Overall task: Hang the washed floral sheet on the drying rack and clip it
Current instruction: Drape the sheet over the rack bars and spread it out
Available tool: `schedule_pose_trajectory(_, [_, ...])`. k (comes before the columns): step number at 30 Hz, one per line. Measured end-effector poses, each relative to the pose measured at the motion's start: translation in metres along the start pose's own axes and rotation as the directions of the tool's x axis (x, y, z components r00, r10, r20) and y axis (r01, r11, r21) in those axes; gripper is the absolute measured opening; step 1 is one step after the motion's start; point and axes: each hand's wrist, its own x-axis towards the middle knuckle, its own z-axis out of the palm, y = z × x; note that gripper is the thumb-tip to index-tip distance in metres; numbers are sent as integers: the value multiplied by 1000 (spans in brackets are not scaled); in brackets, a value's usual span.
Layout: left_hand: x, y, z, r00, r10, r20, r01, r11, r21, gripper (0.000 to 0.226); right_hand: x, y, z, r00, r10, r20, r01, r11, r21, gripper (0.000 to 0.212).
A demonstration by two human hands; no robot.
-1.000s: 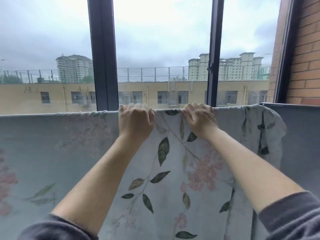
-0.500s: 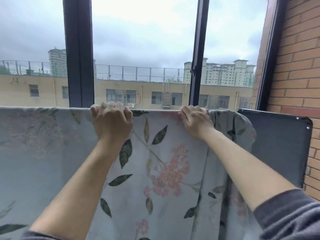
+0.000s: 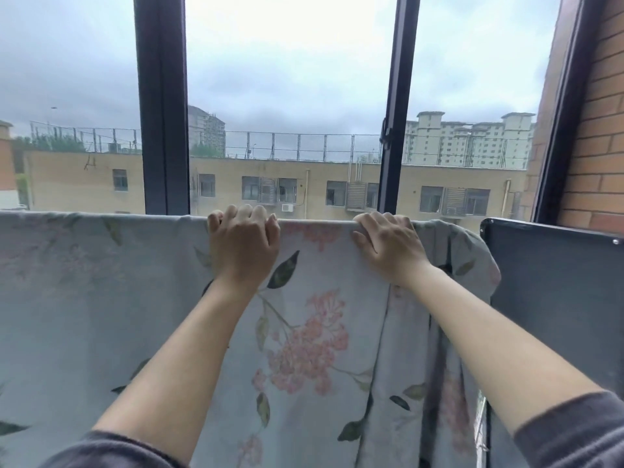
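The floral sheet [image 3: 101, 298], pale blue-grey with pink blossoms and dark green leaves, hangs over a horizontal bar that it hides, filling the lower frame. My left hand [image 3: 243, 243] is curled over the sheet's top fold near the middle, fingers hooked behind it. My right hand [image 3: 388, 243] grips the same fold further right, close to the sheet's bunched right end [image 3: 472, 251]. The rack's bar itself is covered by cloth. No clip is visible.
A dark grey panel [image 3: 553, 298] stands right of the sheet against a brick wall [image 3: 594, 146]. Behind the sheet are tall windows with dark frames [image 3: 163, 113], one with a latch [image 3: 386, 135]. Buildings lie outside.
Both hands have slid rightward along the top fold, toward the sheet's right end, and the view followed; the dark panel and brick wall came into view. The grip is unchanged.
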Motion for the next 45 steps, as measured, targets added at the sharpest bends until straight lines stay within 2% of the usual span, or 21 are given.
schedule_pose_trajectory(3, [0,1,1,1000,-8,-14,8,1000,0,33,-9,17,-1,999,35,7,-35,999,-11,54])
schedule_pose_trajectory(7, [1,5,3,999,-31,-13,31,999,12,35,-27,46,-10,992,119,-44,-117,992,56,53])
schedule_pose_trajectory(11, [5,27,3,994,-86,64,87,996,-15,32,-43,75,-14,948,315,-39,-310,947,88,44])
schedule_pose_trajectory(15, [8,71,12,984,88,156,-71,991,-112,32,-58,114,-17,871,492,4,-480,847,227,43])
schedule_pose_trajectory(19, [10,125,29,958,232,171,-199,962,-188,30,-78,148,-22,765,597,240,-643,711,283,35])
schedule_pose_trajectory(20, [12,138,34,949,257,181,-222,956,-192,29,-81,156,-21,758,598,261,-651,718,247,29])
schedule_pose_trajectory(23, [17,178,50,942,281,183,-247,950,-189,28,-84,179,-20,783,598,172,-620,770,147,27])
schedule_pose_trajectory(25, [16,192,56,955,256,153,-224,954,-197,26,-80,188,-22,776,618,125,-629,745,223,28])
schedule_pose_trajectory(26, [14,196,59,962,239,132,-209,956,-204,26,-78,189,-24,765,633,117,-634,711,303,31])
schedule_pose_trajectory(27, [13,195,62,968,226,108,-200,957,-211,25,-74,188,-25,736,662,146,-651,631,422,34])
schedule_pose_trajectory(28, [12,195,64,972,218,89,-196,958,-209,24,-70,186,-26,703,674,225,-659,499,563,35])
schedule_pose_trajectory(29, [11,196,65,974,211,80,-192,961,-201,23,-67,186,-25,668,644,374,-681,324,657,35])
schedule_pose_trajectory(30, [11,195,65,976,203,82,-184,962,-202,21,-65,185,-24,648,552,525,-700,160,696,33])
schedule_pose_trajectory(31, [12,194,65,976,197,90,-177,964,-199,20,-65,183,-24,648,427,631,-714,53,698,28])
schedule_pose_trajectory(33, [12,192,64,977,188,102,-166,967,-191,19,-63,182,-22,678,258,689,-702,-54,711,21])
schedule_pose_trajectory(35, [11,189,62,979,178,97,-157,968,-195,19,-60,178,-24,691,217,690,-700,-36,713,34])
schedule_pose_trajectory(37, [11,189,59,980,178,90,-159,969,-188,18,-56,176,-28,691,283,665,-713,118,691,44])
schedule_pose_trajectory(39, [10,188,58,979,181,91,-161,968,-194,18,-50,176,-31,718,418,557,-690,325,646,33])
schedule_pose_trajectory(42, [9,190,57,978,192,85,-173,967,-188,18,-47,191,-38,762,554,334,-636,546,546,10])
schedule_pose_trajectory(44, [8,191,56,978,189,83,-172,968,-184,19,-48,208,-41,738,626,252,-655,576,489,17])
schedule_pose_trajectory(45, [8,192,55,979,188,82,-170,968,-183,19,-48,219,-38,702,669,244,-681,532,503,21])
